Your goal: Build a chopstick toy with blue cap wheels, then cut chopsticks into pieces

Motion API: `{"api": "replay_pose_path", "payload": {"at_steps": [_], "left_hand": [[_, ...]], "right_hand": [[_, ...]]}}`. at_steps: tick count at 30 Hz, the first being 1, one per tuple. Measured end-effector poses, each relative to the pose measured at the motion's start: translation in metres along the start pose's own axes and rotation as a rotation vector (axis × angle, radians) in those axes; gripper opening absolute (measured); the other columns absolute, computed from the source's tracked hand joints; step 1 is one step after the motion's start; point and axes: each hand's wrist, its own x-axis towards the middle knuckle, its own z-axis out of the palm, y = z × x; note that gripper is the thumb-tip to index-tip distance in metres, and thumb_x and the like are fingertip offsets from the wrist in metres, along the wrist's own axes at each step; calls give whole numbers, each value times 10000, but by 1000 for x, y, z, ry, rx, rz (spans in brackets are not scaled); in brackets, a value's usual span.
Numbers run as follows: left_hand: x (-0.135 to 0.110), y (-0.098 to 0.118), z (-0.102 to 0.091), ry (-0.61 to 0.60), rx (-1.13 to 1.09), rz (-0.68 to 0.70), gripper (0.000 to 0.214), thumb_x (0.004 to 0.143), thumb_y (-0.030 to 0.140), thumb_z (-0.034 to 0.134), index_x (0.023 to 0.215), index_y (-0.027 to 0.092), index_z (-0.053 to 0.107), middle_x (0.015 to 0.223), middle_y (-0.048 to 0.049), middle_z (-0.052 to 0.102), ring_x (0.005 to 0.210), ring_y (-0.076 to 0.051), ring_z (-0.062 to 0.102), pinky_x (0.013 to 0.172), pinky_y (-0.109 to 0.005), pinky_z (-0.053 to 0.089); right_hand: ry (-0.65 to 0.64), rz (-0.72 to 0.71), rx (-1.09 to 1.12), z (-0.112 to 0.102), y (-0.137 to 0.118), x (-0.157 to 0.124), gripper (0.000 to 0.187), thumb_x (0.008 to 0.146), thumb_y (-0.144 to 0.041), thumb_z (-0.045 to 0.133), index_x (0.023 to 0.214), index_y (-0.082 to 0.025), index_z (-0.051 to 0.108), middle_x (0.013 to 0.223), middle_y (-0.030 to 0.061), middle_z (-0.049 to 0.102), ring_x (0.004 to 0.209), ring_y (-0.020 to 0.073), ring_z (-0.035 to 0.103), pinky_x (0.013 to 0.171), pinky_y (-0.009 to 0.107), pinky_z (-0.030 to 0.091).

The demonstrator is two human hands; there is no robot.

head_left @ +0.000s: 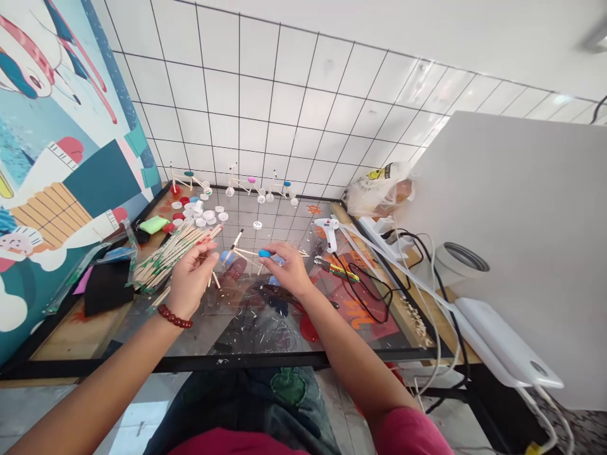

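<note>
My right hand [287, 268] pinches a small blue piece [264, 253] above a model of wooden sticks [246, 253], which has a blue cap wheel [226, 256] at its left end. My left hand [192, 281] is raised beside that end, close to a bundle of loose wooden sticks [171, 253]. Whether its fingers hold anything is hard to see. Three finished stick-and-cap bicycle models [246, 186] stand at the back of the glass-topped table [265, 328].
Bottle caps [196, 212] lie in a heap at back left, near a green sponge [153, 224]. A white glue gun [327, 230] and a yellow-handled tool [337, 270] with black cords lie on the right. A plastic bag [379, 189] and a power strip [379, 237] sit beyond them.
</note>
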Motion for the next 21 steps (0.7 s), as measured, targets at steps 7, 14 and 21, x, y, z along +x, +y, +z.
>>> {"api": "replay_pose_path", "payload": {"at_steps": [7,14,21], "left_hand": [[26,-28,9,-278,343,255,504,728,407,749,1176,184,686,1270,-116,662,1091,-282,642,968,-451,519],[26,-41,11,-216,381,339,538,764,370,728,1262,185,644,1358,-136,625,1236,-301,594,1081,-474,458],[23,-38,8,-171,391,392,469,807,372,695,1234,183,652,1336,-137,640,1251,-298,591,1069,-470,476]], "right_hand": [[-29,-18,-26,-3,5,4,169,883,-376,708,984,-244,737,1006,59,758,1003,234,690,933,399,473],[-50,23,-68,-5,5,2,427,788,-426,800,1165,-260,687,1104,56,758,984,246,702,1020,464,405],[-71,92,-32,-9,0,1,237,890,-432,675,1058,-276,732,1002,33,781,946,231,715,1110,521,304]]}}
